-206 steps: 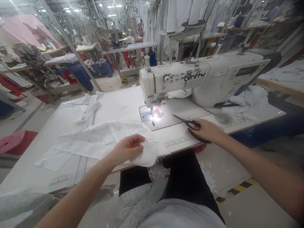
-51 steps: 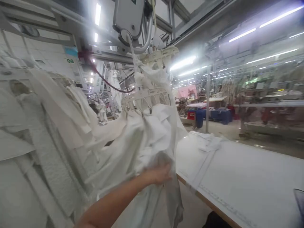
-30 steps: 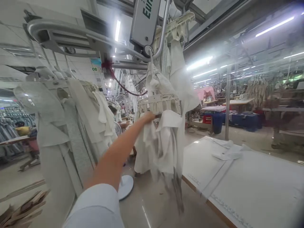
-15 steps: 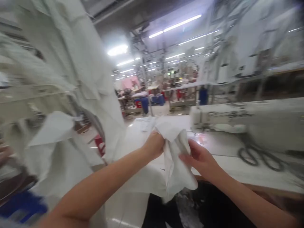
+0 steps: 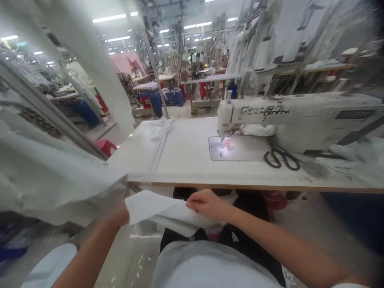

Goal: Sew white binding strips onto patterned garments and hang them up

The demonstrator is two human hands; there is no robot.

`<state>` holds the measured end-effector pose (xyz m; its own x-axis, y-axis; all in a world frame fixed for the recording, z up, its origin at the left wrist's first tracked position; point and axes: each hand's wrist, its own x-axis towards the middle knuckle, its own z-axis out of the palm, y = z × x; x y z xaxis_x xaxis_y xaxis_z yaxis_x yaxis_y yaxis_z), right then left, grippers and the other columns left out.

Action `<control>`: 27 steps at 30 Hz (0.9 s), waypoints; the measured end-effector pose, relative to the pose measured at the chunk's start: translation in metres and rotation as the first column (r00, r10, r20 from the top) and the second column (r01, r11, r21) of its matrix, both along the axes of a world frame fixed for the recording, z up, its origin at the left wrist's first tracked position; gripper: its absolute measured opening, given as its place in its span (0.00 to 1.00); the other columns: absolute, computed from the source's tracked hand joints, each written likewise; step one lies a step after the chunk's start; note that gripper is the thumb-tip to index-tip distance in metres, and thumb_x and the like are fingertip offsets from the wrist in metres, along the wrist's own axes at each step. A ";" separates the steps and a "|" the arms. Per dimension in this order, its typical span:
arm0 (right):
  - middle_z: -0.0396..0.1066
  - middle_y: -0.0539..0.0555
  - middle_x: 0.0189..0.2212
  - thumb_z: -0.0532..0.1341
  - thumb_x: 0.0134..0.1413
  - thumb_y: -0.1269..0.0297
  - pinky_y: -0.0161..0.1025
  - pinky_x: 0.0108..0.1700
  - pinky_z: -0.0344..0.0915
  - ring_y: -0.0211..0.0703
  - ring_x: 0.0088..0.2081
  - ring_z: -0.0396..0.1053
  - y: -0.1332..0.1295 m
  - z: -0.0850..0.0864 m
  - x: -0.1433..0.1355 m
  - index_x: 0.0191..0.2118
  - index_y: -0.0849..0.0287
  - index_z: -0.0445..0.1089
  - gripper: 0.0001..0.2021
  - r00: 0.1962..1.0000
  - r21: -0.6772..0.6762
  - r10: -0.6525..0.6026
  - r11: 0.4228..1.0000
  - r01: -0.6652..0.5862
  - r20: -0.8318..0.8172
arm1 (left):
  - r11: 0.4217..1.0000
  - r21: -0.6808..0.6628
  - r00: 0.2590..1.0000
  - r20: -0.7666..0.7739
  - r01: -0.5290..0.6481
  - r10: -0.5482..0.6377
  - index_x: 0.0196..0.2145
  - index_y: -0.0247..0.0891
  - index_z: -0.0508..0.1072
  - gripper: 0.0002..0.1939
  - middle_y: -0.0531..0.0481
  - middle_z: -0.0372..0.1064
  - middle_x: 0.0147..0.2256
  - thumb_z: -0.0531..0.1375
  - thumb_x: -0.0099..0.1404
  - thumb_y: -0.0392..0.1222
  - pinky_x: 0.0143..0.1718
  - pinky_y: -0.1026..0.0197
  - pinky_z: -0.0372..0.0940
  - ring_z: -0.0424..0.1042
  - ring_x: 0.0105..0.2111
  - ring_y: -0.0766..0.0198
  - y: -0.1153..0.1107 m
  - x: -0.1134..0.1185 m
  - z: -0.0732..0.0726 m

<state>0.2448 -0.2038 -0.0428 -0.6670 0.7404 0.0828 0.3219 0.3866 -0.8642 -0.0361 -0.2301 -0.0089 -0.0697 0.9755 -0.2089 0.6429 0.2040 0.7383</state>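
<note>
My right hand (image 5: 207, 204) pinches the edge of a white fabric piece (image 5: 150, 206), held low in front of the table's front edge above my lap. The piece stretches leftward to my left hand (image 5: 120, 214). That hand is blurred and its fingers are hidden against a large white cloth (image 5: 60, 172) hanging at the left, so I cannot tell how it grips. Beyond the hands stands a white sewing machine (image 5: 255, 114) with a lit needle area. Black-handled scissors (image 5: 282, 156) lie by its base.
Folded white fabric (image 5: 157, 128) lies at the far left of the white tabletop (image 5: 186, 156). More pale cloth (image 5: 357, 160) is heaped at the right. A metal pole (image 5: 51, 100) slants on the left near a red bin (image 5: 105, 147). Scraps litter the floor.
Both hands have come down from above the tabletop to below its front edge. The left hand has moved left to the hanging cloth, and the fabric is now stretched between the hands. My view has shifted.
</note>
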 end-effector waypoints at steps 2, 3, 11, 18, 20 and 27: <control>0.68 0.49 0.21 0.54 0.56 0.71 0.31 0.27 0.58 0.37 0.24 0.63 -0.009 -0.033 -0.023 0.28 0.61 0.72 0.11 0.995 0.021 0.044 0.999 -0.046 0.086 | 0.991 -0.131 0.997 0.070 -0.008 0.017 0.34 0.36 0.77 0.26 0.46 0.76 0.34 0.52 0.49 0.58 0.35 0.56 0.67 0.73 0.36 0.52 -0.032 -0.012 -0.028; 0.69 0.51 0.23 0.53 0.55 0.73 0.32 0.29 0.59 0.38 0.26 0.64 -0.015 -0.046 -0.032 0.28 0.61 0.72 0.11 0.993 0.025 0.058 0.998 -0.061 0.105 | 0.984 -0.178 0.995 0.095 -0.022 0.040 0.35 0.36 0.77 0.25 0.47 0.76 0.35 0.52 0.49 0.56 0.35 0.56 0.67 0.73 0.36 0.52 -0.047 -0.016 -0.040; 0.70 0.48 0.24 0.62 0.47 0.73 0.31 0.34 0.61 0.38 0.29 0.67 -0.063 -0.104 -0.042 0.24 0.58 0.71 0.05 0.931 0.009 0.315 0.947 -0.322 0.185 | 0.967 -0.226 0.976 -0.206 -0.115 0.068 0.31 0.37 0.75 0.14 0.43 0.75 0.35 0.54 0.53 0.46 0.42 0.53 0.63 0.71 0.39 0.50 -0.098 -0.051 -0.084; 0.70 0.52 0.27 0.53 0.58 0.71 0.35 0.33 0.62 0.42 0.30 0.68 -0.044 -0.120 0.017 0.30 0.61 0.70 0.10 0.963 -0.017 -0.011 1.000 0.016 0.269 | 0.935 -0.094 0.932 -0.093 0.341 -0.350 0.32 0.39 0.73 0.07 0.47 0.70 0.40 0.57 0.57 0.43 0.47 0.61 0.59 0.67 0.44 0.58 -0.079 0.039 -0.128; 0.70 0.51 0.25 0.54 0.57 0.72 0.34 0.33 0.62 0.41 0.30 0.68 -0.045 -0.119 0.024 0.29 0.60 0.71 0.10 0.961 -0.022 -0.016 0.999 0.023 0.277 | 0.888 -0.074 0.886 -0.066 0.454 -0.458 0.26 0.38 0.71 0.06 0.46 0.70 0.35 0.56 0.57 0.38 0.44 0.60 0.60 0.67 0.39 0.59 -0.076 0.061 -0.136; 0.70 0.53 0.39 0.61 0.52 0.66 0.35 0.43 0.62 0.43 0.41 0.67 -0.052 -0.107 -0.009 0.42 0.58 0.70 0.10 0.972 0.045 -0.004 0.999 -0.007 0.235 | 0.904 -0.032 0.904 -0.031 0.426 -0.427 0.30 0.38 0.66 0.06 0.50 0.67 0.30 0.50 0.60 0.36 0.32 0.63 0.59 0.65 0.30 0.64 -0.061 0.056 -0.122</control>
<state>0.2356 -0.2555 -0.1496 -0.6731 0.7383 -0.0432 0.5132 0.4243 -0.7460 0.0199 -0.2906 -0.1304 0.3445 0.9083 -0.2374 0.6983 -0.0789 0.7115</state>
